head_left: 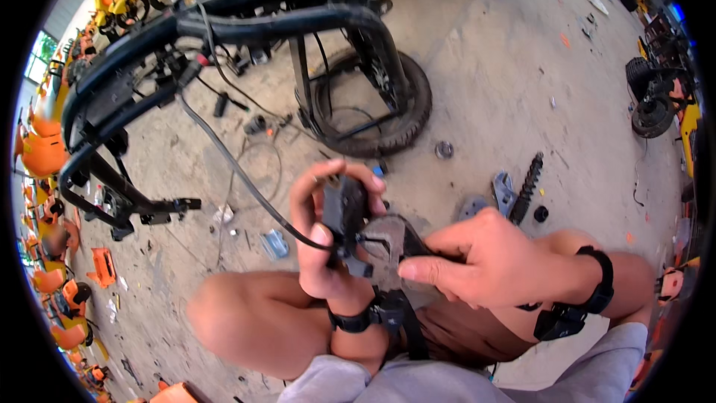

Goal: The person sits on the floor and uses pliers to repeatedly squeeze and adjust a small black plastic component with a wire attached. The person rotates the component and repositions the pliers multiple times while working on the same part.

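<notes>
My left hand (317, 216) is wrapped round a black boxy part (344, 209), held up in front of my lap. A black hose (250, 183) runs from this part up and left to a dark scooter frame (276, 19). In my right hand (485, 261) is a wrench with a wide grey head (395, 242), which looks like an adjustable one. Its jaws are at the lower right side of the black part, by a small metal piece. Whether they grip that piece I cannot make out. The tool's handle is mostly hidden by my fingers.
A wheel (419, 97) lies under the frame's front end. To the right are a black shock absorber (527, 188) and a blue-grey metal bracket (504, 192). Cables and small parts litter the concrete floor. Orange and yellow scooters (46, 145) line the left edge.
</notes>
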A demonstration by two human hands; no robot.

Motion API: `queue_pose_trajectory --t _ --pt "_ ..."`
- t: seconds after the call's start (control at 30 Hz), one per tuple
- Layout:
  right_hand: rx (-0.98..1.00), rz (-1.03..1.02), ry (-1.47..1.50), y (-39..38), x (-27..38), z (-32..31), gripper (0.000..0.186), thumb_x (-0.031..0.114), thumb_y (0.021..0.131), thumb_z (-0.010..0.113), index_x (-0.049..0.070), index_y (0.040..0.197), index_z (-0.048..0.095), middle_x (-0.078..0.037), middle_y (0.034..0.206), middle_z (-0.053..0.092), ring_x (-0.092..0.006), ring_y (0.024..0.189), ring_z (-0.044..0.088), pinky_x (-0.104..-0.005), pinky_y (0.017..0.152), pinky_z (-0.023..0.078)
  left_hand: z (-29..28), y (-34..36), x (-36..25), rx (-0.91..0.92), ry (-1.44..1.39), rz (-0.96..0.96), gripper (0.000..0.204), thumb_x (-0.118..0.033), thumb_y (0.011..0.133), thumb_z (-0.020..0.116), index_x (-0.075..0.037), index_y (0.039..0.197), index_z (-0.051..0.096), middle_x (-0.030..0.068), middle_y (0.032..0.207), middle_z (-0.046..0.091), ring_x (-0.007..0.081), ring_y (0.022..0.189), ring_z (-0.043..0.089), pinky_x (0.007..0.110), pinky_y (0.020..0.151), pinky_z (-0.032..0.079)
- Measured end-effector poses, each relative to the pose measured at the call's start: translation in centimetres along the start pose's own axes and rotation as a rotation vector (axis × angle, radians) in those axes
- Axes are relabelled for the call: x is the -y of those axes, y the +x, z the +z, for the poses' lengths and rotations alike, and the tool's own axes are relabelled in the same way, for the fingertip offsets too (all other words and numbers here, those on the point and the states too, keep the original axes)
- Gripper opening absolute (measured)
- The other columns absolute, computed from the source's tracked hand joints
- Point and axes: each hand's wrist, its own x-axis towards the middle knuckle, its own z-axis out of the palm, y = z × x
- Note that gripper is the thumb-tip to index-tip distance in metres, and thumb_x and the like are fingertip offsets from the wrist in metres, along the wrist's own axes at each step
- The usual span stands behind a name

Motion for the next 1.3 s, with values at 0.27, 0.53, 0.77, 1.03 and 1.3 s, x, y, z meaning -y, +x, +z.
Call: queue_pose_trajectory --t 0.27,0.53,0.77,1.03,1.3 --pt "-0.023 -0.122 -0.101 0.7 -2.1 0.8 0.045 0.032 0.093 0.066 -0.002 0.064 0.059 -0.004 0.049 0.054 -0.0048 0.046 0.045 -0.0268 0.041 0.034 -0.9 0.3 0.7 0.046 -0.093 0.076 0.069 -0.038 0.085 0.044 0.01 0.134 0.036 0.0313 0.103 0.056 0.0245 0.077 0.052 0.032 0.071 0.045" --pt "-0.028 -0.053 -0.075 0.6 -2.1 0.5 0.042 0.029 0.093 0.066 -0.002 0.065 0.059 -0.008 0.047 0.044 -0.0069 0.044 0.041 -0.0295 0.041 0.03 -0.7 0.3 1.1 0.025 -0.119 -0.024 0.064 -0.035 0.087 0.043 0.009 0.134 0.038 0.0312 0.106 0.056 0.0296 0.092 0.057 0.033 0.08 0.048" --pt "-0.329 -0.374 -0.518 1.0 -3.9 1.3 0.031 0.025 0.085 0.074 0.001 0.07 0.06 -0.013 0.051 0.043 -0.0239 0.041 0.044 -0.0343 0.041 0.033 -0.7 0.6 2.3 0.044 -0.034 -0.16 0.061 -0.036 0.087 0.045 0.007 0.129 0.043 0.0251 0.102 0.06 0.0243 0.087 0.059 0.029 0.079 0.047" --pt "-0.306 -0.377 -1.133 0.7 -3.5 1.2 0.027 0.016 0.072 0.08 0.004 0.088 0.063 -0.004 0.063 0.054 -0.0187 0.047 0.054 -0.0312 0.038 0.036 -0.9 0.9 1.9 -0.085 -0.135 -0.622 0.044 -0.033 0.093 0.043 -0.001 0.122 0.053 0.0164 0.089 0.065 0.0154 0.066 0.058 0.025 0.043 0.038" --pt "-0.247 -0.231 -0.503 0.9 -2.3 0.3 0.03 0.023 0.084 0.072 0.001 0.071 0.056 -0.012 0.057 0.053 -0.0265 0.044 0.052 -0.0382 0.042 0.037 -1.1 0.8 1.1 -0.093 -0.309 -0.434 0.058 -0.039 0.089 0.044 0.0 0.133 0.045 0.0223 0.099 0.061 0.0188 0.076 0.058 0.024 0.043 0.04"
